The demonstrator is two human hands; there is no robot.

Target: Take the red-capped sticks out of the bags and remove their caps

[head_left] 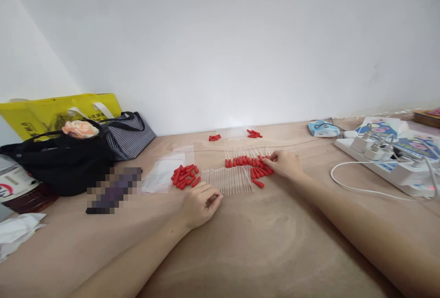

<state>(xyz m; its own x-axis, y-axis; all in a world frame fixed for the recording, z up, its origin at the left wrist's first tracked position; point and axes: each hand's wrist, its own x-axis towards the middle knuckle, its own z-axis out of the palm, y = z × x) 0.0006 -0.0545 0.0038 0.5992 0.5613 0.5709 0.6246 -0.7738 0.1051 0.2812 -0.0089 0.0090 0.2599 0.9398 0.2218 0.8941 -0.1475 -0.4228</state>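
Note:
Slim clear tubes (225, 179) lie side by side in a row on the table. Behind them is a second row, with red dropper bulbs (243, 161) at the near ends of its tubes. My right hand (284, 163) is at this row's right end, its fingertips closed on a red dropper bulb. More loose red bulbs (257, 184) lie just below those fingers. My left hand (201, 204) rests at the front left of the near row, fingers curled and thumb against the index finger; anything between them is too small to make out. Beside it sits a pile of red bulbs (184, 176).
Clear plastic bags (165, 169) lie left of the pile. Farther left are a pixelated dark object (115, 190), a black bag (68, 165) and a striped bag (129, 135). At right are a white power strip (395, 167) with cables and a blue mask (323, 128). A wall stands behind.

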